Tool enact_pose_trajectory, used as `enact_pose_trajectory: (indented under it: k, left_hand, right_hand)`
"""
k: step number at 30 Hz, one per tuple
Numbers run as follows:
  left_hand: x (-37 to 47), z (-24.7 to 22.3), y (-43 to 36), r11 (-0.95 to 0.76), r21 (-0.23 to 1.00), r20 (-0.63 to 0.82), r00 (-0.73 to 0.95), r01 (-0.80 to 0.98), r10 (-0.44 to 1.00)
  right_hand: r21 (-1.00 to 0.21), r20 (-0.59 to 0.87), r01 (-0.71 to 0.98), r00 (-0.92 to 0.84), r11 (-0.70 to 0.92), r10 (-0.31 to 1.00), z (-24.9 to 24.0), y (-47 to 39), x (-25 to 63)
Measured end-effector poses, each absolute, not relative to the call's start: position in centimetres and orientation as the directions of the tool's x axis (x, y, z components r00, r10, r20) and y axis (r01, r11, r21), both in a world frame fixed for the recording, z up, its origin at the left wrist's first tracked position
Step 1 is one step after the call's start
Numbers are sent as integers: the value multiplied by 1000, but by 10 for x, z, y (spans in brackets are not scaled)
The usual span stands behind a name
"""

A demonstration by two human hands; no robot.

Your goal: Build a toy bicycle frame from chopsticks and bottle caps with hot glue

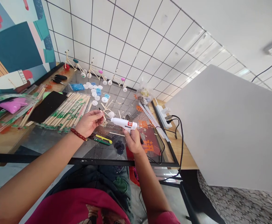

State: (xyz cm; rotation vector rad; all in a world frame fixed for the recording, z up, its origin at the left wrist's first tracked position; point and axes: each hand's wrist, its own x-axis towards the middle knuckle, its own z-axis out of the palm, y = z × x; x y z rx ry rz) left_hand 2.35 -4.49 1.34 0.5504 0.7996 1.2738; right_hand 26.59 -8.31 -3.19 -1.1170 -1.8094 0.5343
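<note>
A small wooden stick piece [104, 117] with a dark end is pinched between the thumb and fingers of my left hand [89, 123], which wears a red bead bracelet. My right hand [133, 140] is wrapped round the handle of a white glue gun [123, 123]. The gun's nozzle points left, close beside the stick; whether they touch is too small to tell. Behind my left hand, short sticks [106, 107] and a white disc [111, 114] lie on the glass tabletop [80, 149]. Yellow and green cutters [103, 137] lie nearer to me.
Packed chopsticks [66, 112] and a black sheet [48, 106] lie at left. White discs [94, 102] and stick figures with wheels [94, 71] stand farther back. At right are glue sticks [154, 121], a power strip [163, 116], a black cable [182, 140] and a white panel [226, 130].
</note>
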Motion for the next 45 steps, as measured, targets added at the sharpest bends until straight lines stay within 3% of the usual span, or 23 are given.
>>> enact_pose_trajectory:
  k: [8,18,27,34,45]
  left_hand:
    - [22,16,-45,226,738,-234,73,-635,970]
    - [24,17,-47,234,713,-271,49,-661,961]
    - [23,20,-47,234,704,-288,32,-671,957]
    - [23,18,-47,244,705,-286,48,-667,957]
    - [23,19,-47,237,689,-283,47,-685,958]
  right_hand:
    - [-659,510,528,-210,535,834,-27,-85,264]
    - [-657,494,516,-257,550,831,-28,-82,263]
    - [-644,526,543,-198,540,827,-32,-81,264]
    - [-709,519,486,-133,512,845,-37,-80,266]
    - [-694,500,486,-205,531,841,-29,-82,264]
